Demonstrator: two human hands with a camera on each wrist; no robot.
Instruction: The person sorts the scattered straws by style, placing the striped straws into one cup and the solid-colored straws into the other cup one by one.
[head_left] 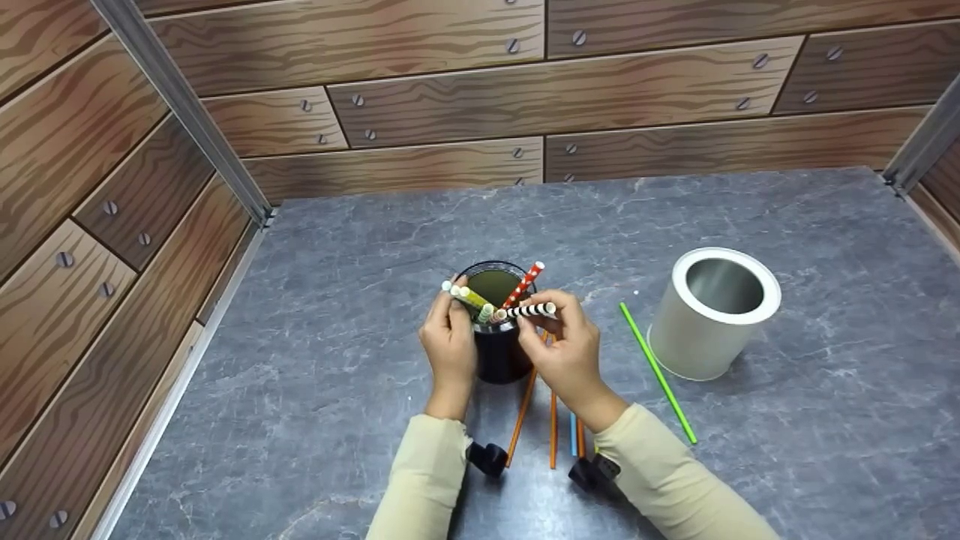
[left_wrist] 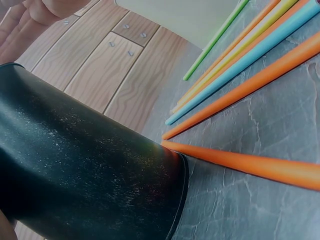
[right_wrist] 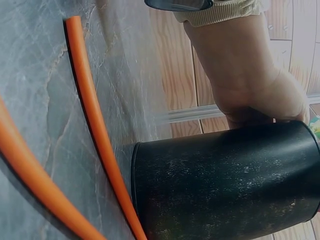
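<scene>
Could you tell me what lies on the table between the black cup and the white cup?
A green straw lies between the black cup and the white cup, clearest in the head view.

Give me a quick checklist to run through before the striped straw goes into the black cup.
1. Black cup upright on the table: ok.
2. Left hand steadies the cup at its side: ok.
3. Right hand pinches the black-and-white straw: ok.
4. Straw tip over the cup mouth: ok, it lies across the rim, near level, not dropped in.
5. Room in the cup: ok, though other straws lean inside.
6. Loose straws on the table clear of the cup base: not ok, an orange straw touches it.
</scene>
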